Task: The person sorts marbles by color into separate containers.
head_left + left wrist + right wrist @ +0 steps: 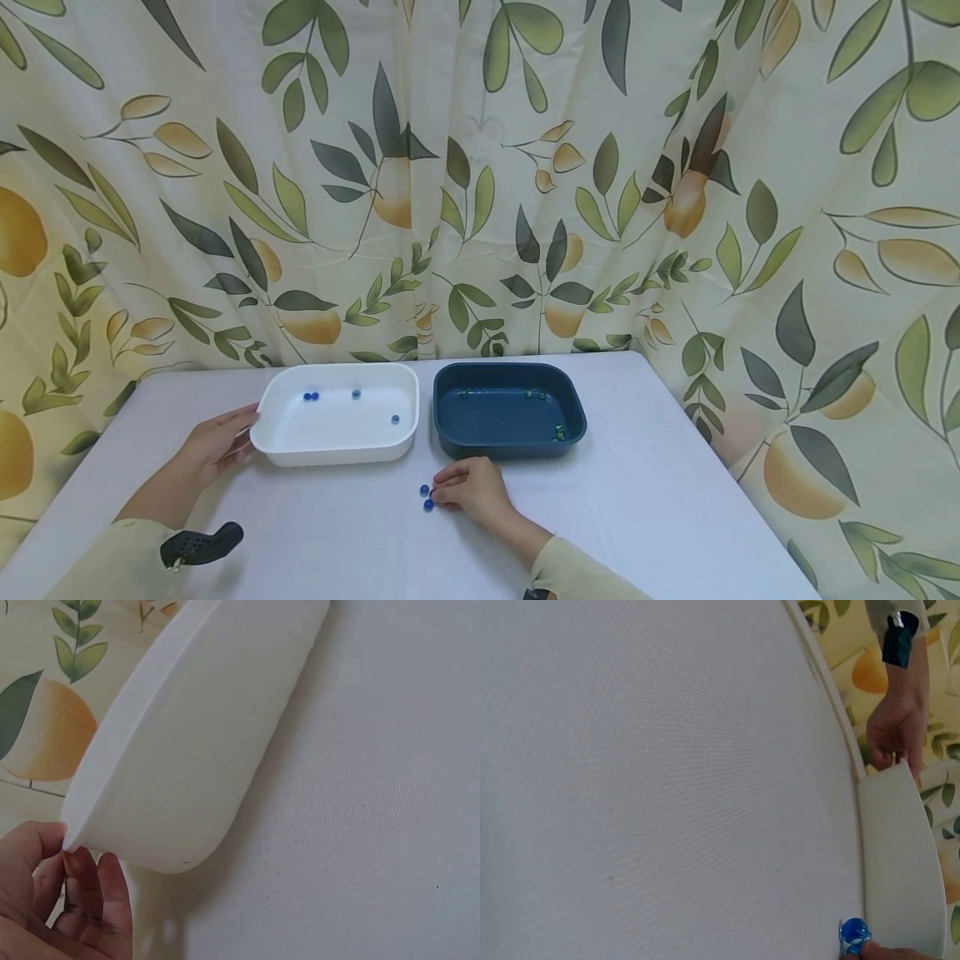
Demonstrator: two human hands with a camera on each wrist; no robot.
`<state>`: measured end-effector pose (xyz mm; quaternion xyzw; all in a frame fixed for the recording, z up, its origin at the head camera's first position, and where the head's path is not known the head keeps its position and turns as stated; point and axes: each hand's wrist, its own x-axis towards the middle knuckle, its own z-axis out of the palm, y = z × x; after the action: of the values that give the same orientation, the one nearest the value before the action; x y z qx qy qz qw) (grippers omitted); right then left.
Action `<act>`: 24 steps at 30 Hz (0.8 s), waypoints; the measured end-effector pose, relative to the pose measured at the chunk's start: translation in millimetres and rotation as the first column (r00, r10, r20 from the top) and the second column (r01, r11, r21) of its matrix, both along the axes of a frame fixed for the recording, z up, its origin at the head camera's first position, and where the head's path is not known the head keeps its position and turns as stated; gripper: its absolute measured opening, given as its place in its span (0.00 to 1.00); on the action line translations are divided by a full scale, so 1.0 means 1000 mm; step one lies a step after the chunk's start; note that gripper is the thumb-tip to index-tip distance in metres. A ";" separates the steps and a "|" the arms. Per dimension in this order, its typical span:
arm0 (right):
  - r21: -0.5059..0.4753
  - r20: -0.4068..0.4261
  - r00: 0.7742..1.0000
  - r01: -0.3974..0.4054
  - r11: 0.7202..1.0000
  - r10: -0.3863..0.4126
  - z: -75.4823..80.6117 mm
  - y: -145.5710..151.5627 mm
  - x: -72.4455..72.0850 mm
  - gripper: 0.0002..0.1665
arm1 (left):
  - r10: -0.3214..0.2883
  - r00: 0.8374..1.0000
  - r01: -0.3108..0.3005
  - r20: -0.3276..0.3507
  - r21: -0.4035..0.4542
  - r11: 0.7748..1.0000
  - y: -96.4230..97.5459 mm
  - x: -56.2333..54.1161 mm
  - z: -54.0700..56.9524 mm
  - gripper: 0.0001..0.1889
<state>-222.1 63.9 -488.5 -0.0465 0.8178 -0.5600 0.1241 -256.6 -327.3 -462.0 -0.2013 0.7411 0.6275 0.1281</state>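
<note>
My left hand [216, 443] pinches the left rim of a white plastic basin [337, 457] between thumb and fingers. In the left wrist view, the thumb lies on top of that rim and the fingers are curled below it. In front of the two basins, my right hand [476, 493] has its fingertips together on a blue glass marble, mostly hidden by them in the head view. Two more blue marbles [428, 505] lie on the cloth beside those fingertips. Blue marbles [855, 930] also show at the fingertip in the right wrist view.
Inside the white basin are several blue marbles [311, 397]. A dark blue basin [510, 451] stands to its right with several green marbles [559, 432]. A white cloth [660, 500] covers the table, and a leaf-and-fruit patterned curtain [480, 275] hangs behind it.
</note>
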 end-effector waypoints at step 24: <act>-0.030 0.103 0.995 -0.011 0.999 0.014 0.010 0.002 -0.005 0.12 | 0.004 1.000 -0.004 -0.003 0.010 1.000 -0.002 -0.001 -0.003 0.35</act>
<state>-226.6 65.7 -478.7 -0.0245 0.8015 -0.5730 0.1690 -258.1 -329.2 -465.3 -0.2015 0.7378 0.6317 0.1267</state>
